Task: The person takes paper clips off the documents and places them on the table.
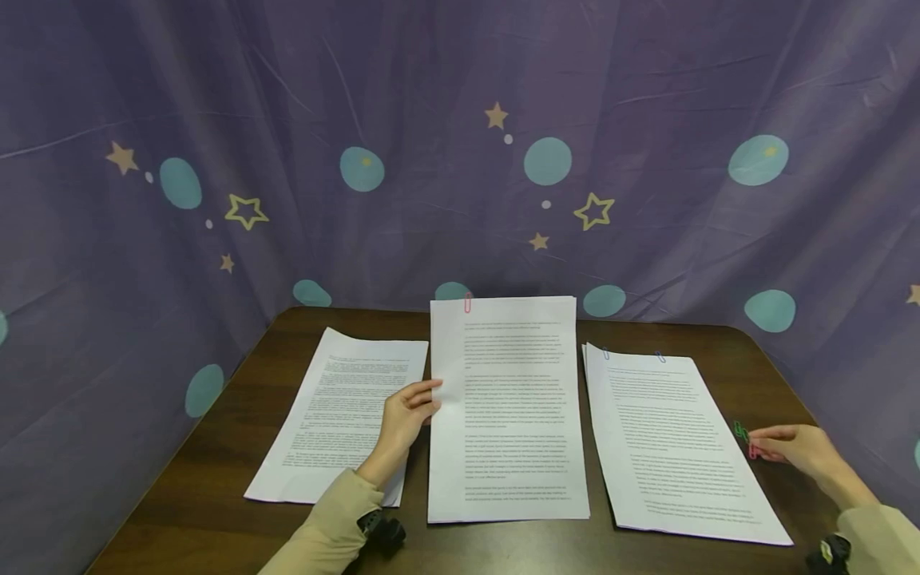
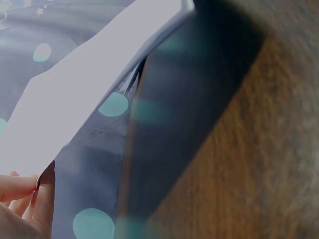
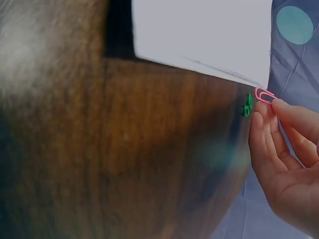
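My left hand grips the left edge of the middle stack of paper, its thumb and fingers on either side of the sheets, as the left wrist view also shows. The stack is raised with its printed face toward me, and a pink paper clip sits on its top edge near the left corner. At the right, my right hand pinches another pink paper clip between thumb and fingertips. Close by on the table lie green paper clips, just beyond the right stack of paper.
Two blue paper clips are on the right stack's top edge. A left stack of printed paper lies partly behind my left forearm. The brown wooden table ends at a purple curtain with stars and dots.
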A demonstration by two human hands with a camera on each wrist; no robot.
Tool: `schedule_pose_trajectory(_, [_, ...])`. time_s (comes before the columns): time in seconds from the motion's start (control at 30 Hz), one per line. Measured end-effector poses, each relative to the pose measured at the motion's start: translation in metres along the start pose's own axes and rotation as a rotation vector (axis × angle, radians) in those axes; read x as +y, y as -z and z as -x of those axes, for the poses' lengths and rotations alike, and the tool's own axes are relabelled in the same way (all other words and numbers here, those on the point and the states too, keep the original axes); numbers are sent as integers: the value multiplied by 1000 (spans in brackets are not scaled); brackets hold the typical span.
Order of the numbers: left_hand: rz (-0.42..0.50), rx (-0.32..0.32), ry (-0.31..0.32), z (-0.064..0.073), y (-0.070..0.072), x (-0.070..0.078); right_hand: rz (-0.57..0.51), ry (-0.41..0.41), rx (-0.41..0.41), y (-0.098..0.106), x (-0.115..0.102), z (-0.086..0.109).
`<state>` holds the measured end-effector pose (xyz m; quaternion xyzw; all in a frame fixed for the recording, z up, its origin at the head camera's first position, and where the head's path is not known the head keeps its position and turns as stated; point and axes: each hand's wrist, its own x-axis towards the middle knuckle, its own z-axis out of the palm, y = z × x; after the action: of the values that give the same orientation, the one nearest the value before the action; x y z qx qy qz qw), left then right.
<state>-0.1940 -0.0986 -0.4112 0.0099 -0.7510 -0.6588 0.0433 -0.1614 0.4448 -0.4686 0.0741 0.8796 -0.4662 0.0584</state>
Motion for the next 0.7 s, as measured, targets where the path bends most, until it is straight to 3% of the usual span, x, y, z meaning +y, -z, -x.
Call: schedule_pose_trajectory(0.7, [14, -2, -15, -1, -1, -5, -6, -12, -27, -1, 14, -6])
